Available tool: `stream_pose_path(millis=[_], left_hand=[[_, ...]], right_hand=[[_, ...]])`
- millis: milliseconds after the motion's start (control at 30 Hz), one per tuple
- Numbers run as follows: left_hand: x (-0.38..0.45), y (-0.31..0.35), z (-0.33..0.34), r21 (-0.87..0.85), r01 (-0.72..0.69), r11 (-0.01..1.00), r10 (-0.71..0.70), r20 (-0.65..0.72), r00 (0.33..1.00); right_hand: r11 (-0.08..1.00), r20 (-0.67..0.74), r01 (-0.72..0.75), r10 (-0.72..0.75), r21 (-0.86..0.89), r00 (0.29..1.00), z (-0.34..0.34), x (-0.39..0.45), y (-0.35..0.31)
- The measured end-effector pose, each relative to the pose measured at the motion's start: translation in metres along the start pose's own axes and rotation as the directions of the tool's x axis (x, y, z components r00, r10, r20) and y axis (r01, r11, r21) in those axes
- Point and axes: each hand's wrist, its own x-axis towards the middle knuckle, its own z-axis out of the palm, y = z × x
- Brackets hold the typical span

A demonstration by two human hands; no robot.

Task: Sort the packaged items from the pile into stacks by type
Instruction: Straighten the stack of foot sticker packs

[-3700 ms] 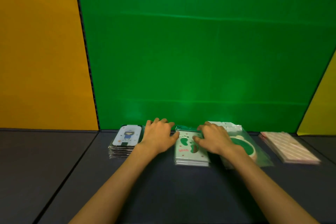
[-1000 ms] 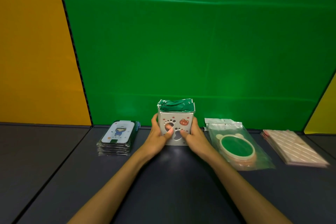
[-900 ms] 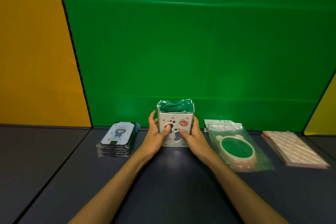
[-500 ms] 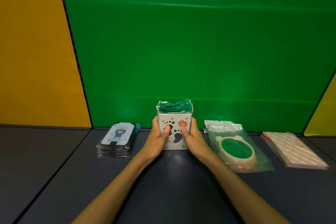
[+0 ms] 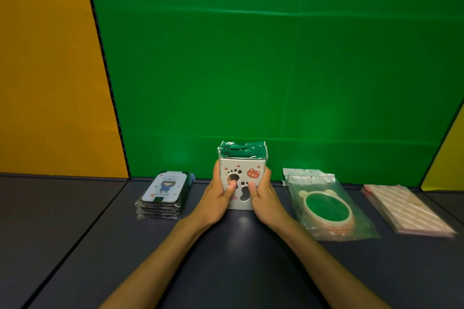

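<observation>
Here the left hand [image 5: 218,198] and right hand [image 5: 264,198] clasp the footprint packets [image 5: 242,178] upright, long axis vertical.

White pack [image 5: 242,180]: paw cutouts, red bear print, green top. Right of it: clear bag [image 5: 326,208], green disc; pink grid-pattern sheets [image 5: 406,211]. Bench [image 5: 75,246] dark grey.
</observation>
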Motion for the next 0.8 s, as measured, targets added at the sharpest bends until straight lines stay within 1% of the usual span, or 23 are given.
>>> stream_pose_path(millis=[100, 233, 333, 433, 500, 633, 733, 800], left_hand=[[-0.002, -0.001, -0.006, 0.076, -0.025, 0.997, 0.027, -0.028, 0.999], [-0.007, -0.004, -0.006, 0.143, -0.055, 0.988, 0.059, -0.019, 0.998], [-0.006, -0.005, -0.003, 0.172, -0.061, 0.983, 0.070, -0.043, 0.997], [-0.005, 0.001, -0.006, 0.167, -0.046, 0.985, 0.053, -0.039, 0.998], [-0.005, 0.005, -0.010, 0.143, 0.007, 0.990, -0.006, -0.009, 1.000], [-0.002, 0.005, -0.014, 0.133, 0.205, 0.970, -0.215, 0.065, 0.974], [-0.003, 0.005, -0.013, 0.134, 0.307, 0.942, -0.317, 0.064, 0.946], [-0.002, 0.006, -0.013, 0.148, 0.357, 0.922, -0.367, 0.042, 0.929]], right_hand=[[0.999, -0.018, 0.034, -0.035, -0.031, 0.999, 0.001, -0.001, -0.001], [0.998, 0.059, 0.049, -0.047, -0.027, 0.997, -0.005, 0.002, -0.001], [0.997, 0.077, 0.039, -0.034, -0.061, 0.996, -0.007, 0.004, -0.001], [0.998, 0.105, -0.012, 0.018, -0.054, 0.994, -0.014, 0.005, -0.006], [0.997, 0.154, -0.060, 0.066, -0.045, 0.986, -0.018, 0.007, -0.008], [0.982, 0.240, -0.175, 0.186, -0.066, 0.953, -0.025, 0.013, -0.004], [0.963, 0.263, -0.264, 0.266, -0.044, 0.927, -0.024, 0.016, -0.002], [0.958, 0.259, -0.286, 0.284, -0.032, 0.923, -0.022, 0.017, -0.007]])
